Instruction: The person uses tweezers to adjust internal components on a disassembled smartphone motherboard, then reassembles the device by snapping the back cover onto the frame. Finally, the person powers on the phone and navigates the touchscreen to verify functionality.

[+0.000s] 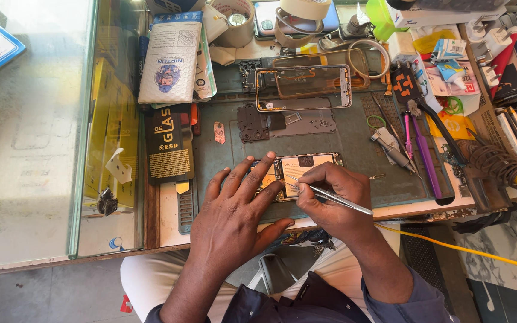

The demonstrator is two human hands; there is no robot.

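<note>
Fingers (pixel 324 179) pinching tweezers (pixel 336 200), opened phone (pixel 297 170) half hidden

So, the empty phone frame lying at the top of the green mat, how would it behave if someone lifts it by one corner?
The phone frame is only a thin rim with an open middle, so it is probably light and may flex a little. Thin orange strips run along its inside edge, so these look fragile. It lies flat on the green mat, so it should slide, not roll.
</note>
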